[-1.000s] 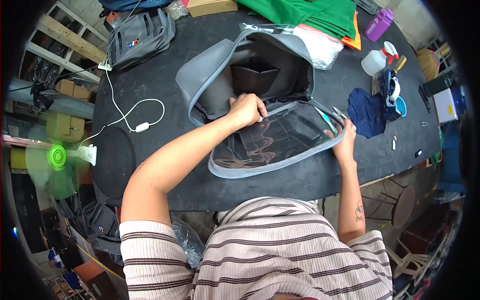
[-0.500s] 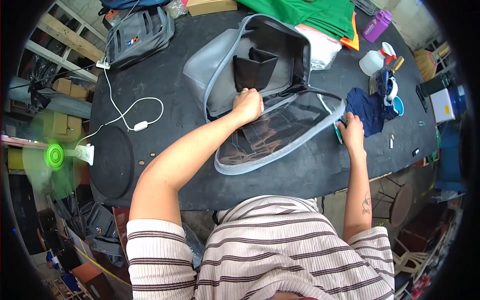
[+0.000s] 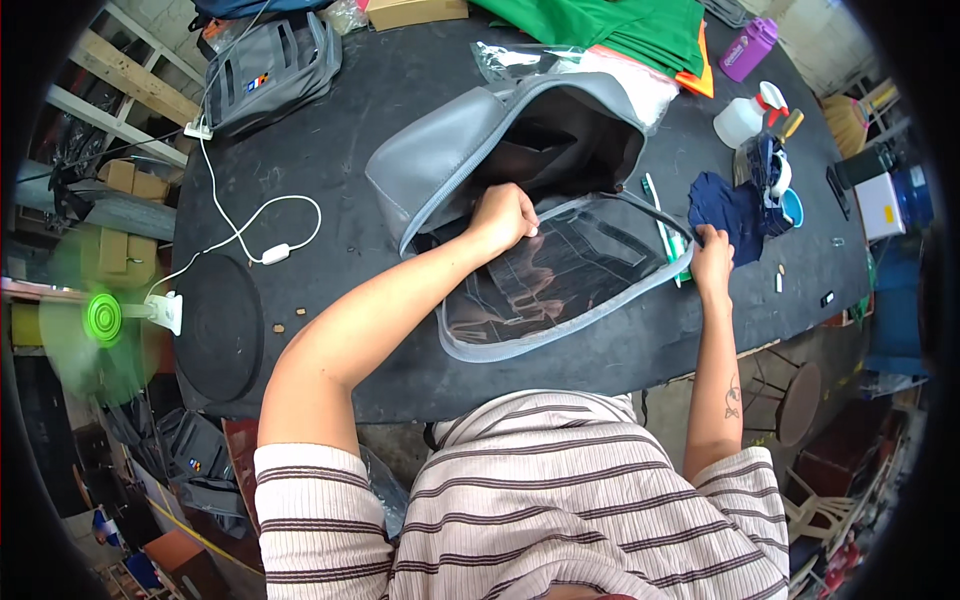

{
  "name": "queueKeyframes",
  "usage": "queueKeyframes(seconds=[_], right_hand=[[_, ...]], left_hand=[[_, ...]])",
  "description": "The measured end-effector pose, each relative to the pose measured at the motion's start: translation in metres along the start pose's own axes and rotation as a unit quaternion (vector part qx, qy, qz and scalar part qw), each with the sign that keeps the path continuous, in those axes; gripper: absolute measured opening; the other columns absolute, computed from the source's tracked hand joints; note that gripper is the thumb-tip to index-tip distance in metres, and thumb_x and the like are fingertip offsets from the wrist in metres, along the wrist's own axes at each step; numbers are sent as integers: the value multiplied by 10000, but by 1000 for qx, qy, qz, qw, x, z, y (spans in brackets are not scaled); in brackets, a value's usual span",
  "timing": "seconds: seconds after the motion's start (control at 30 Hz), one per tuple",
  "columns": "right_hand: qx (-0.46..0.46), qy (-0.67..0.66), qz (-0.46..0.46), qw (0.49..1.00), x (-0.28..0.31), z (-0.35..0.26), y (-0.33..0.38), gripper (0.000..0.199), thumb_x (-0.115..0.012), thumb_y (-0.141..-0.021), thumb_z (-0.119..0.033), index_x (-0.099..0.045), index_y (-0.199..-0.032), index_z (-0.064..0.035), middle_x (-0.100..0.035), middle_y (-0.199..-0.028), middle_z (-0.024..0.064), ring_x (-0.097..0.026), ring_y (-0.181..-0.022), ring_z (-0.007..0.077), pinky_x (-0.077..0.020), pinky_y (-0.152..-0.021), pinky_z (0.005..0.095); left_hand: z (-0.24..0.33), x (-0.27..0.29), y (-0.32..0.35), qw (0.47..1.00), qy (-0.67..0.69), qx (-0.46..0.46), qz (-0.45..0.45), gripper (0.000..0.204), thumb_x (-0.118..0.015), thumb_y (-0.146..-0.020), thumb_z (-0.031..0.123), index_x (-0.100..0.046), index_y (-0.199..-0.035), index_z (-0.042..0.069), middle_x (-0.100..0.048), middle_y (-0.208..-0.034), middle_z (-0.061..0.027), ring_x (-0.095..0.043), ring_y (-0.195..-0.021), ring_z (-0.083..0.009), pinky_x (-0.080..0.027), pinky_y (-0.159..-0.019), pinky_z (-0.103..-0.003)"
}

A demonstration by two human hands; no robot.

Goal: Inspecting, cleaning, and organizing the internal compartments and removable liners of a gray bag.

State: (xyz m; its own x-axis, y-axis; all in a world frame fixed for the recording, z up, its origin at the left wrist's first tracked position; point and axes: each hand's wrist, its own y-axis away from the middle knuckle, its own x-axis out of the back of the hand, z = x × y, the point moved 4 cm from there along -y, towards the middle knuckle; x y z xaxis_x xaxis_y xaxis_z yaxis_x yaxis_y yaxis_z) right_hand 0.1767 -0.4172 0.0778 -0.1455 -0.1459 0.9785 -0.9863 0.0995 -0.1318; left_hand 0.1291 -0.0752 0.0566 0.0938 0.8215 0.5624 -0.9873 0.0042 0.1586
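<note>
Bag of smooth grey fabric (image 3: pixel 430 155) gapes on a black tabletop (image 3: pixel 330 165) in the head view, its grey-rimmed clear plastic flap (image 3: pixel 535 285) spread toward the wearer, the left hand (image 3: pixel 503 220), elbow bent, closed tightly on the hinge seam, the straighter-armed right hand (image 3: pixel 712 264) bent-fingered at the flap's right rim, hold unclear.

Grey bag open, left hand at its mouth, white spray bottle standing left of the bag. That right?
Not quite: in the head view the white spray bottle stands right of the grey bag. The bag is open, left hand at its mouth.
</note>
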Motion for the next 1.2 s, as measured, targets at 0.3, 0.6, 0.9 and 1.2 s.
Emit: queueKeyframes(seconds=[0.3,0.6,0.9,1.2], right_hand=[[37,-173,103,979,7,28,-32,136,-606,-790,-46,-485,-826,4,-553,-707,172,-585,-666,304,-456,-617,389],[253,-397,-352,809,153,-176,22,248,-535,-906,-185,-454,-1129,-112,-441,-772,-20,-433,-681,49,-377,-604,217],[368,84,-413,829,48,-218,25,342,-475,-905,-124,-431,-1180,75,-596,-1057,286,-584,-1011,406,-477,-828,455],[404,78,-412,813,25,-219,28,359,-513,-883,-126,-404,-1173,57,-592,-1053,293,-582,-1004,419,-469,-838,461]], left_hand=[[6,-5,-5,982,-170,-49,70,47,-590,-721,72,-616,-682,63,-593,-930,-120,-524,-988,-349,-374,-867,-494],[-13,-8,-16,988,-135,-41,57,31,-610,-693,33,-590,-670,33,-601,-847,-158,-568,-870,-339,-445,-778,-395],[-5,-9,-23,983,-170,-57,33,36,-588,-718,38,-590,-684,25,-598,-823,-195,-567,-852,-355,-441,-782,-411],[-4,-6,-26,985,-164,-61,7,46,-591,-740,62,-599,-704,36,-604,-859,-180,-567,-885,-348,-437,-815,-414]])
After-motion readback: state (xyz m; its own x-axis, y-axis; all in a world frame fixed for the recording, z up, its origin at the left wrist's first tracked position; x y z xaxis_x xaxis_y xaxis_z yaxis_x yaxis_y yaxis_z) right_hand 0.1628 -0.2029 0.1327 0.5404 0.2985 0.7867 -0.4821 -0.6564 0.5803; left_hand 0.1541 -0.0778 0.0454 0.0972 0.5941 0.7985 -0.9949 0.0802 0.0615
